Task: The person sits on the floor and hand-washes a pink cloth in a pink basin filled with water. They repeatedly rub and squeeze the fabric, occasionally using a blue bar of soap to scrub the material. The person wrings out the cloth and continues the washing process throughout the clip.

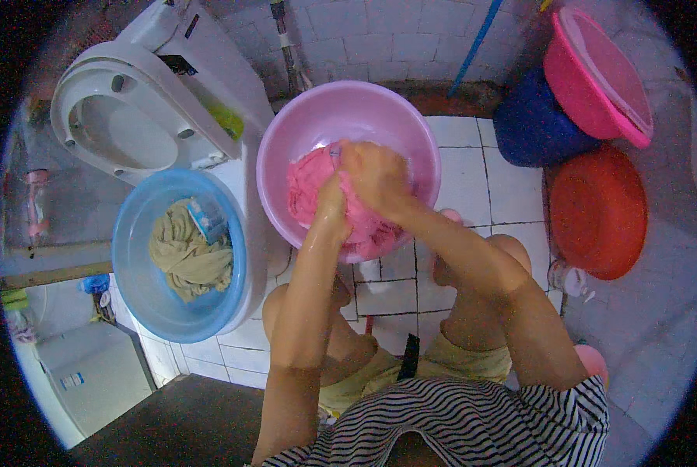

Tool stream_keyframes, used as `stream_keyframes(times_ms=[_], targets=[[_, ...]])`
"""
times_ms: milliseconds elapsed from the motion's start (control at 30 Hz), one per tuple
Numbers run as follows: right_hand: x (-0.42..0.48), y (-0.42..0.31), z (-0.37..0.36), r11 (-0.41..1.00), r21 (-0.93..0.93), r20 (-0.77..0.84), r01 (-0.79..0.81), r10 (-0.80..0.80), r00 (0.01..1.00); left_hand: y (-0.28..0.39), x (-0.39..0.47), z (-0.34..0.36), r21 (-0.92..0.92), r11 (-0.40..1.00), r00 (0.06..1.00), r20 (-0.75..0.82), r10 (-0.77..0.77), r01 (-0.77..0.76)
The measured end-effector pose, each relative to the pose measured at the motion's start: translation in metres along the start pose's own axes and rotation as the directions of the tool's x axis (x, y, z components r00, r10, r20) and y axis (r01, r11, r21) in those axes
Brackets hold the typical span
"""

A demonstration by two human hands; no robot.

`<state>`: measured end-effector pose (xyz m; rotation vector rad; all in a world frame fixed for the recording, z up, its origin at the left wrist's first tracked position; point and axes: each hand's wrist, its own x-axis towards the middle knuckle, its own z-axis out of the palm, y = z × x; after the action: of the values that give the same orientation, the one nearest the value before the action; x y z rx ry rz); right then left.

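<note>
A wet-looking pink cloth is bunched inside a pinkish-purple plastic basin in front of me. My left hand grips the cloth near the basin's middle. Pressed close beside it, my right hand is also closed on the cloth and slightly blurred by motion. Part of the cloth hangs toward the basin's near rim. The fingertips of both hands are mostly hidden.
To the left, a blue basin holds khaki fabric and a blue-and-white item, against a toilet with raised seat. A red basin, dark blue bucket and bright pink basin stand right. White tiles cover the floor.
</note>
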<state>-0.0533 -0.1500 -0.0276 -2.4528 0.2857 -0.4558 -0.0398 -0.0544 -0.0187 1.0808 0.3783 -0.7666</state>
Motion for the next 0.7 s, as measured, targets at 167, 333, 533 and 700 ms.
stream_keyframes(times_ms=[167, 333, 533, 700], targets=[[0.017, 0.019, -0.019, 0.863, 0.465, 0.085, -0.195, 0.176, 0.981, 0.029, -0.011, 0.001, -0.093, 0.994, 0.998, -0.006, 0.058, -0.058], [0.018, 0.030, -0.023, 0.906, 0.414, -0.078, 0.091, -0.064, 0.995, 0.045, -0.008, -0.031, -0.171, 0.914, 0.918, 0.085, 0.386, -0.369], [0.006, 0.018, -0.040, 0.927, 0.265, -0.147, 0.264, -0.232, 0.961, 0.051, -0.011, -0.042, -0.226, 0.898, 0.890, 0.177, 0.419, -0.378], [-0.003, 0.015, -0.033, 0.831, 0.497, 0.085, 0.248, -0.331, 0.940, 0.050, -0.011, -0.040, -0.241, 0.887, 0.887, 0.151, 0.436, -0.394]])
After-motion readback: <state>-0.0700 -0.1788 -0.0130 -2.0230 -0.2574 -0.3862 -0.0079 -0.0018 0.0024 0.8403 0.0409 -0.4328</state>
